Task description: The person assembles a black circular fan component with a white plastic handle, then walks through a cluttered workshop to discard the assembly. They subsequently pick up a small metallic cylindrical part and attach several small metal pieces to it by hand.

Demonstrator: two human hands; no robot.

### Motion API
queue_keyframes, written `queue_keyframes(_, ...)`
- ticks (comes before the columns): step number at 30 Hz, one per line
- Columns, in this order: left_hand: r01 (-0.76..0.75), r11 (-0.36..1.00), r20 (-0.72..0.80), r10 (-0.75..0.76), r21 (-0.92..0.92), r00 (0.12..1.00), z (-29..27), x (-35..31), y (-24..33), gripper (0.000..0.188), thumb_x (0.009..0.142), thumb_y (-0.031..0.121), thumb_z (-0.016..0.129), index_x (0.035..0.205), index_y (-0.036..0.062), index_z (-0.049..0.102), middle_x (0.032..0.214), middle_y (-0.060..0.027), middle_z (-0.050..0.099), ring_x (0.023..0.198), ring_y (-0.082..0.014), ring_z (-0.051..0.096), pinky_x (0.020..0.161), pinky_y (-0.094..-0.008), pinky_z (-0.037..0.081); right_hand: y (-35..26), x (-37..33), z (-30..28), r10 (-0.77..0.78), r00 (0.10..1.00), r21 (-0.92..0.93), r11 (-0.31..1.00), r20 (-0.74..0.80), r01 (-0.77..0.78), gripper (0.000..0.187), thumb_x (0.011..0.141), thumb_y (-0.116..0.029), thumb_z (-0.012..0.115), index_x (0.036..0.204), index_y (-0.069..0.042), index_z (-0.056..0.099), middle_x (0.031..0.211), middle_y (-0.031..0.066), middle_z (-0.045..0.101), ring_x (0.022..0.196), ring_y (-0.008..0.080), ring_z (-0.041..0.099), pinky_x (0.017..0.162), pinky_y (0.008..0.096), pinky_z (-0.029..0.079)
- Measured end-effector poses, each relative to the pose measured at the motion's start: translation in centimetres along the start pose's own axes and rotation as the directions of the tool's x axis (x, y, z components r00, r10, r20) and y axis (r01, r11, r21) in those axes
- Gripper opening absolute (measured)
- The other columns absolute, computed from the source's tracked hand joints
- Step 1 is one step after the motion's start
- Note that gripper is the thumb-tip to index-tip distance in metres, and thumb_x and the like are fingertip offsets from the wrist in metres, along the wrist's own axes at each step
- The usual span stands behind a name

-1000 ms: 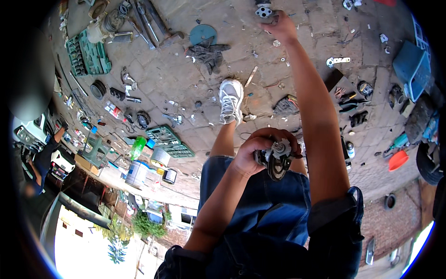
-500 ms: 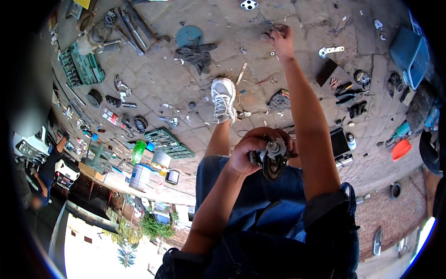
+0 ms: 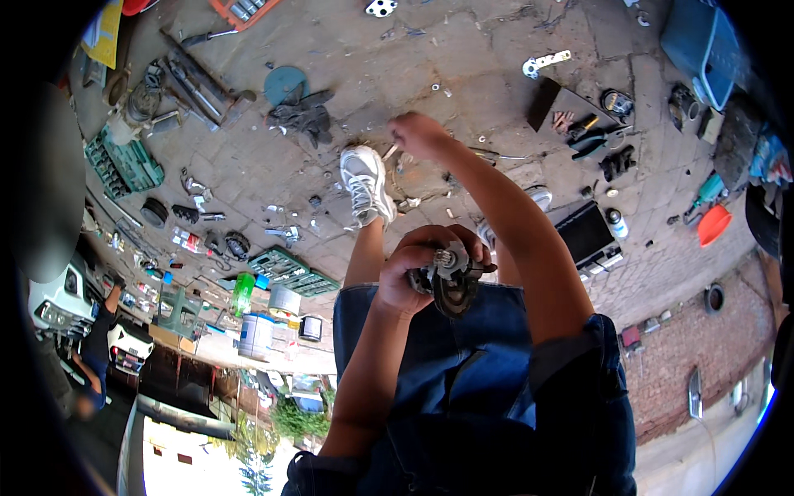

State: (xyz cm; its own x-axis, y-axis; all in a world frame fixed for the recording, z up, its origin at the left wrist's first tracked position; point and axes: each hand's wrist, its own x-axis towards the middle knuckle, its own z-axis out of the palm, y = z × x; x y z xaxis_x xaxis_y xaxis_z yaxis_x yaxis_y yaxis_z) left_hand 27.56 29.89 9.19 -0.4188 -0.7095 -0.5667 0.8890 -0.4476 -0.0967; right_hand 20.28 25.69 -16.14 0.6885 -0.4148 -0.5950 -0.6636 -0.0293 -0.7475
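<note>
My left hand [image 3: 403, 277] is closed around a greasy metal machine part [image 3: 455, 289] with a small toothed wheel at its top, held above my lap. My right hand [image 3: 420, 135] reaches out over the paving, its fingers curled together; whatever they hold, if anything, is hidden. Close to those fingertips lies a thin pale strip [image 3: 389, 152], just beyond my white shoe [image 3: 365, 183]. A dark work glove [image 3: 304, 117] lies left of that hand, beside a round teal disc [image 3: 285, 84].
Green socket cases [image 3: 124, 165] lie open on the left. Pliers [image 3: 591, 147] and other tools rest on a dark plate at right, with a blue crate [image 3: 703, 45] beyond. A black tray [image 3: 589, 231] sits right of my forearm. Another person [image 3: 98, 335] works by a vehicle far left.
My right hand has moved left and nearer to me, away from a small dark round thing on the ground. My left hand still grips the machine part. The view has shifted.
</note>
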Motion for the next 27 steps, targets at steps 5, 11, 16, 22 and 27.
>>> queue_keyframes(5, 0.025, 0.999, -0.040, -0.026, -0.022, 0.999, 0.3, 0.1, -0.5, 0.033, 0.074, 0.025, 0.050, 0.094, -0.0007, 0.058, 0.097, -0.0236, 0.055, 0.098, -0.0384, 0.053, 0.088, -0.0484, 0.042, 8.4, -4.8, -9.0, 0.383, 0.480, 0.207, 0.902, -0.789, -0.379, 0.014, 0.078, -0.015, 0.053, 0.086, -0.006, 0.059, 0.080, 0.0178, 0.058, 0.075, 0.0362, 0.058, 0.067, 0.0451, 0.047)
queue_keyframes(11, 0.040, 0.999, -0.019, -0.040, -0.009, 0.999, 0.7, 0.8, -0.6, 0.030, 0.074, 0.021, 0.050, 0.093, -0.0005, 0.059, 0.097, -0.0245, 0.055, 0.098, -0.0382, 0.053, 0.087, -0.0481, 0.043, 15.5, -7.7, -18.6, 0.790, 0.080, 0.325, 0.339, -0.608, -0.883, 0.052, 0.066, -0.052, 0.066, 0.091, -0.006, 0.067, 0.098, 0.0127, 0.065, 0.092, 0.0283, 0.062, 0.076, 0.0396, 0.050)
queue_keyframes(16, 0.057, 0.998, -0.050, -0.055, 0.027, 0.997, 1.0, 1.2, -0.8, 0.029, 0.074, 0.019, 0.050, 0.093, -0.0012, 0.058, 0.097, -0.0250, 0.055, 0.096, -0.0378, 0.054, 0.086, -0.0480, 0.045, 17.0, -7.0, -18.6, 0.881, 0.060, 0.511, 0.327, -0.470, -0.794, 0.050, 0.061, -0.045, 0.075, 0.092, -0.007, 0.068, 0.099, 0.0117, 0.065, 0.092, 0.0264, 0.063, 0.078, 0.0360, 0.050)
queue_keyframes(22, 0.056, 0.998, -0.060, -0.054, 0.032, 0.997, 0.8, 1.4, -1.0, 0.029, 0.075, 0.018, 0.051, 0.095, -0.0017, 0.059, 0.099, -0.0258, 0.055, 0.097, -0.0384, 0.054, 0.087, -0.0496, 0.045, 17.0, -7.6, -19.5, 0.845, 0.226, 0.446, 0.460, -0.484, -0.768, 0.054, 0.062, -0.049, 0.071, 0.096, -0.008, 0.067, 0.100, 0.0136, 0.064, 0.094, 0.0290, 0.061, 0.079, 0.0370, 0.048)
queue_keyframes(27, 0.050, 0.999, -0.075, -0.050, -0.005, 0.996, 1.1, 1.5, -1.1, 0.031, 0.074, 0.017, 0.052, 0.097, -0.0024, 0.058, 0.100, -0.0259, 0.055, 0.098, -0.0387, 0.054, 0.087, -0.0504, 0.046, 17.2, -8.2, -17.6, 0.696, 0.477, 0.103, 0.615, -0.537, -0.782, 0.044, 0.065, -0.046, 0.068, 0.097, -0.016, 0.067, 0.095, 0.0123, 0.065, 0.091, 0.0308, 0.061, 0.076, 0.0392, 0.048)
